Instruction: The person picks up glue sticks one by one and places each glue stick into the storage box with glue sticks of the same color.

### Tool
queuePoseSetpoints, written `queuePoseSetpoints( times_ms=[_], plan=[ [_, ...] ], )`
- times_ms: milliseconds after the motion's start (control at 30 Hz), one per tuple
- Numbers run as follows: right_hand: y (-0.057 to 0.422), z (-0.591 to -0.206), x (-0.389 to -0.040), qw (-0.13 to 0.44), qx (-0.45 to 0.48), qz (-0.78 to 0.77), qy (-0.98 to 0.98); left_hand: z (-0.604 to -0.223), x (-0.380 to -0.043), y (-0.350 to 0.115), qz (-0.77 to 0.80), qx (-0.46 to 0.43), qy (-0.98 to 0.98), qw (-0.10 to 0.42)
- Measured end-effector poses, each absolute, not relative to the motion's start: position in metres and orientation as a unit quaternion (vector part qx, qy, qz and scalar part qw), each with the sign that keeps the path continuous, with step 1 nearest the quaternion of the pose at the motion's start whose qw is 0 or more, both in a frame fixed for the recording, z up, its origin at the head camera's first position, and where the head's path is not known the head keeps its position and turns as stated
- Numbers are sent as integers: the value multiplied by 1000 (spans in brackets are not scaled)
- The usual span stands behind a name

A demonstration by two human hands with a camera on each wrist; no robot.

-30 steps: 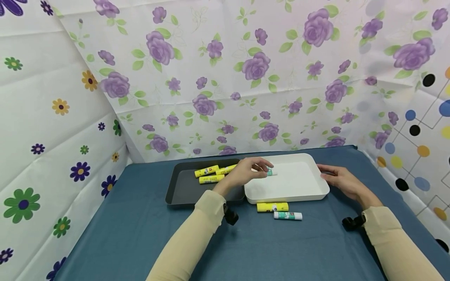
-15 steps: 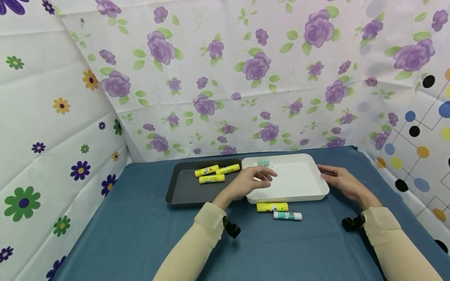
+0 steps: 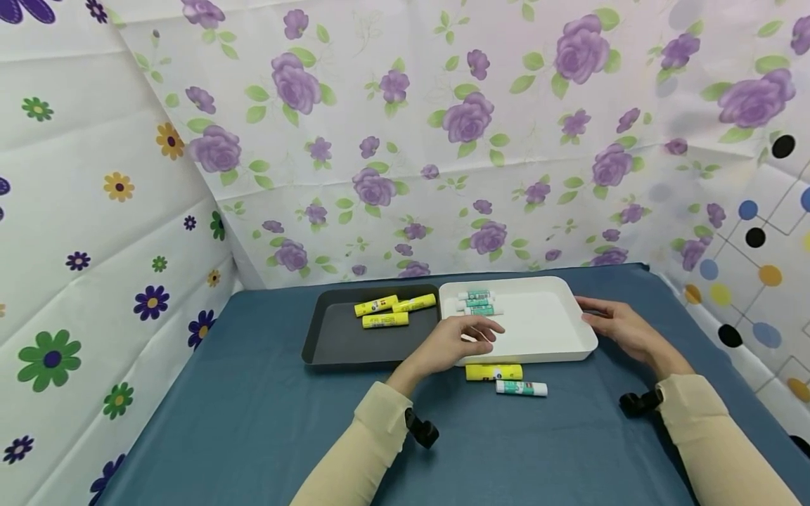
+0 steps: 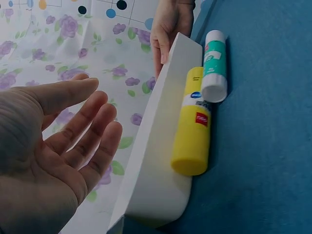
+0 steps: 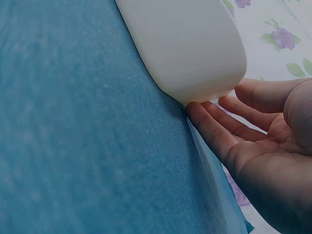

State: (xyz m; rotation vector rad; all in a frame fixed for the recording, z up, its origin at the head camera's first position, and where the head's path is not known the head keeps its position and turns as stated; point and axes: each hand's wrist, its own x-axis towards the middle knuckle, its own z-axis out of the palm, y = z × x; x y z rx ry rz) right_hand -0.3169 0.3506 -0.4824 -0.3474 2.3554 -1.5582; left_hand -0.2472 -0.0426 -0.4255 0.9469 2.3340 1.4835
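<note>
My left hand (image 3: 457, 343) hovers over the front left corner of the white tray (image 3: 544, 330), its fingers loosely bent and holding nothing. Inside that tray, near its left end, lie three white-and-green glue sticks (image 3: 482, 310). My right hand (image 3: 623, 329) touches the tray's right end with its fingertips; in the right wrist view the thumb is at the rim and the fingers (image 5: 214, 129) lie against the wall. Just in front of the tray, a yellow glue stick (image 3: 493, 372) and another white-and-green glue stick (image 3: 522, 388) lie on the cloth.
To the left, a dark grey tray (image 3: 335, 344) stands beside the white one, with three yellow glue sticks (image 3: 385, 320) in it. Blue cloth (image 3: 253, 422) covers the table. A flowered curtain (image 3: 405, 140) hangs behind, with patterned sheets at both sides.
My left hand has drawn back toward the tray's front edge, uncovering the white-and-green glue sticks. My right hand has stayed at the tray's right end.
</note>
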Motion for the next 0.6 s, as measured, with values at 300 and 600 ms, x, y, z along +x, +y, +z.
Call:
queuePoseSetpoints(
  times_ms=[300, 600],
  plan=[
    [352, -484, -317, 152, -119, -546, 815, -435, -236, -38, 511, 326, 788, 110],
    [351, -481, -317, 154, -120, -542, 817, -440, -223, -30, 514, 321, 787, 114]
  ],
)
